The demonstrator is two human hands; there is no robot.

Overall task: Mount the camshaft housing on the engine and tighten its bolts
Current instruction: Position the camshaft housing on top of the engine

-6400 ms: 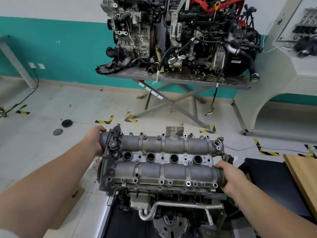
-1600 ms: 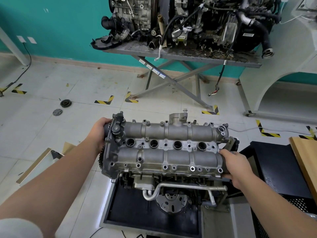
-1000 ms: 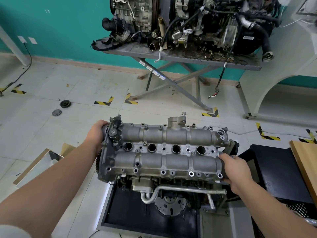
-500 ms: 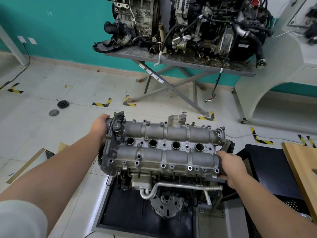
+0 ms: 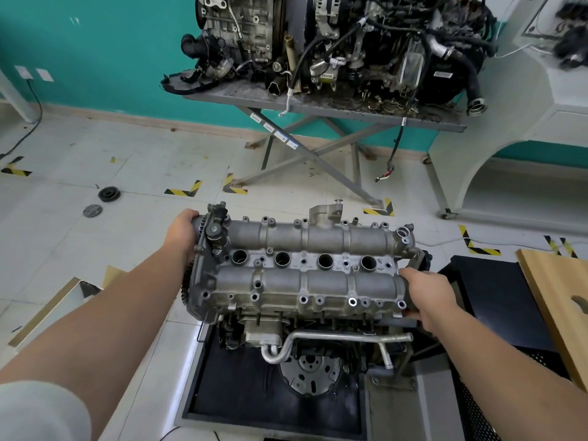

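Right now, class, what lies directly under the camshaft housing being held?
Under the camshaft housing sits the engine, with a bent pipe and flywheel showing. The housing covers the mating face, so that cannot be seen.

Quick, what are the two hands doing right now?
Left hand: grips the left end of the camshaft housing.
Right hand: grips the housing's right end.

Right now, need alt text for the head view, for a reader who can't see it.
A person holds a grey camshaft housing by its ends, left hand at the gear end and right hand at the other, over the engine on a black stand. On the tiled floor behind, a second engine sits on a folding metal table against a teal wall.
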